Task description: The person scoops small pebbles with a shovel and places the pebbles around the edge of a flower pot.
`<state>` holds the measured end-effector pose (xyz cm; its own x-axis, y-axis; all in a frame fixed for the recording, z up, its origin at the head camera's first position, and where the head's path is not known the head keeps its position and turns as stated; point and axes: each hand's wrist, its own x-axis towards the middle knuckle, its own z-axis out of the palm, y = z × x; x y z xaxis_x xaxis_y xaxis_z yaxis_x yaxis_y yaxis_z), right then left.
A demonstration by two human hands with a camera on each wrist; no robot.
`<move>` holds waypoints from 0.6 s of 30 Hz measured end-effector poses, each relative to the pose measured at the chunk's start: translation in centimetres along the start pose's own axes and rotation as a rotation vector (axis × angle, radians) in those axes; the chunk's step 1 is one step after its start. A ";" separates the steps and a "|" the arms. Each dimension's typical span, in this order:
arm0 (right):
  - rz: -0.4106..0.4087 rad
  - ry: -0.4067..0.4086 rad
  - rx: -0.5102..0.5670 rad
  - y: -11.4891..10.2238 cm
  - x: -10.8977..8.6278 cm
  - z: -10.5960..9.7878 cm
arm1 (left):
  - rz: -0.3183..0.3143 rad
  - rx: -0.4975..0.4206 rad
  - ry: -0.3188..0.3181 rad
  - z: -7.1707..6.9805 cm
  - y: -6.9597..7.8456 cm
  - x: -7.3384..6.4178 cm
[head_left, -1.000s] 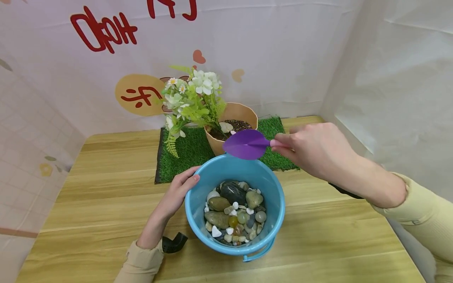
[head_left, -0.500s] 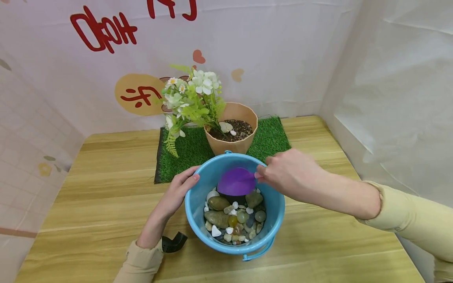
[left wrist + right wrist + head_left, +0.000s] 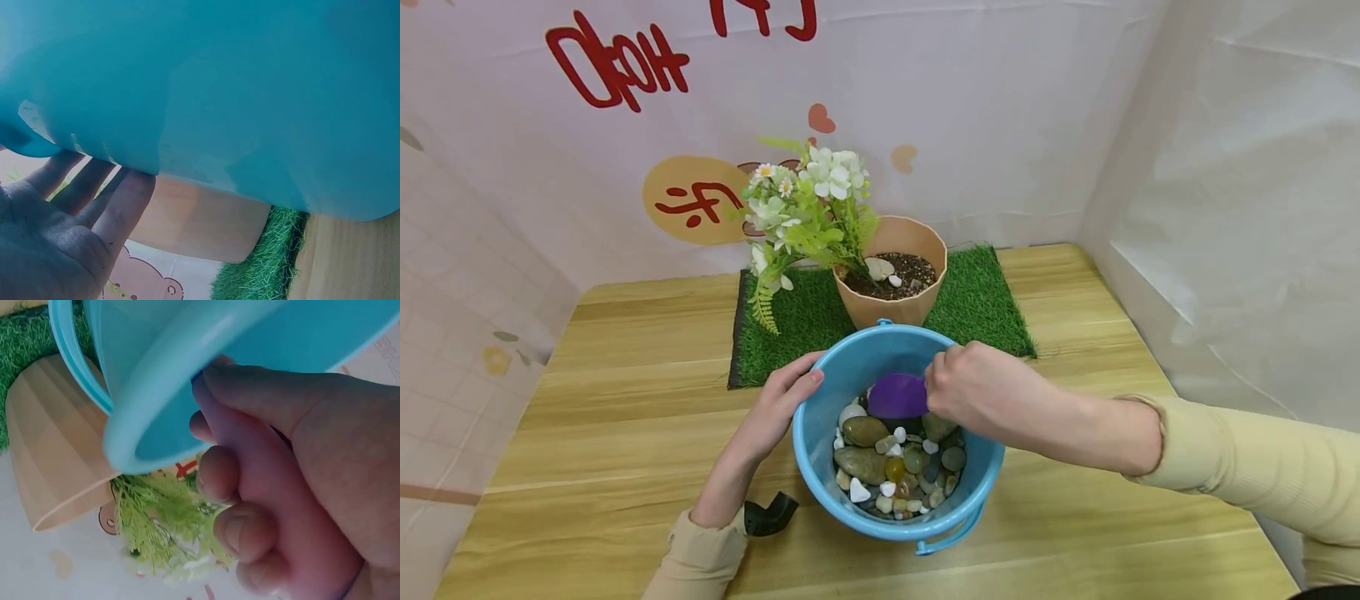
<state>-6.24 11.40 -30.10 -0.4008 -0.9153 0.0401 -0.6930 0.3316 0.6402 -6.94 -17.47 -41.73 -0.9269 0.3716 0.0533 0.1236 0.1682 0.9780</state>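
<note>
In the head view a blue bucket (image 3: 805, 467) stands on the wooden table, with stones (image 3: 865, 465) of mixed size and colour across its bottom. A purple trowel (image 3: 897, 396) is inside it, its blade low over the stones near the far wall. My right hand (image 3: 992, 396) grips the trowel's pink handle (image 3: 269, 481), fingers wrapped round it, as the right wrist view shows. The blade's tip meets the dark stones; whether it carries any cannot be told. My left hand (image 3: 778, 408) rests against the bucket's left side, its extended fingers (image 3: 128, 203) touching the outer wall.
Behind the bucket, a tan flowerpot (image 3: 891, 308) with soil, a few pebbles and white flowers (image 3: 831, 175) stands on a green turf mat (image 3: 981, 300). The bucket's handle (image 3: 951, 537) hangs at the near side. A printed cloth wall (image 3: 1015, 108) closes off the back.
My right hand has brought the trowel from above the bucket's far rim down and left into the bucket, onto the stones. My left hand and the bucket have stayed in place.
</note>
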 end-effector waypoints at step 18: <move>-0.105 -0.035 0.119 -0.4 0.5 1.4 | 0.001 -0.005 0.001 0.0 0.0 0.0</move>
<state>-7.01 11.09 -31.45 -0.3416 -0.9385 -0.0507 -0.7975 0.2609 0.5440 -6.95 -17.49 -41.75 -0.9270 0.3711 0.0540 0.1224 0.1633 0.9790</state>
